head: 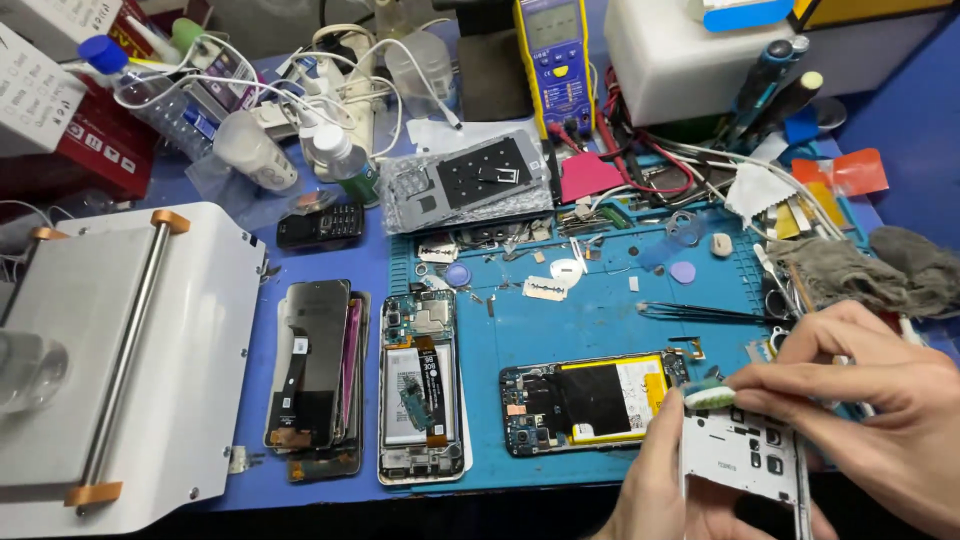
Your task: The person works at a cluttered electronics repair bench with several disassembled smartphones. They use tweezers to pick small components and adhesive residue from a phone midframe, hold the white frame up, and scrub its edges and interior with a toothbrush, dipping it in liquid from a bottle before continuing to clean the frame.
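My left hand [665, 485] holds a white phone frame [745, 455] from below at the bottom right. My right hand [865, 400] reaches in from the right and pinches a small white and green piece [708, 397] against the top edge of that frame. Just left of my hands lies an opened phone with a yellow-edged battery [590, 402] on the blue mat [600, 320]. A second opened phone [420, 390] stands upright on the mat further left.
Black tweezers [700, 313] lie above my hands. A stack of screens [315, 365] rests left of the mat, beside a white machine with a metal bar [130, 350]. A grey rag [870, 270], yellow multimeter [553, 60], bottles, cables and small parts crowd the back.
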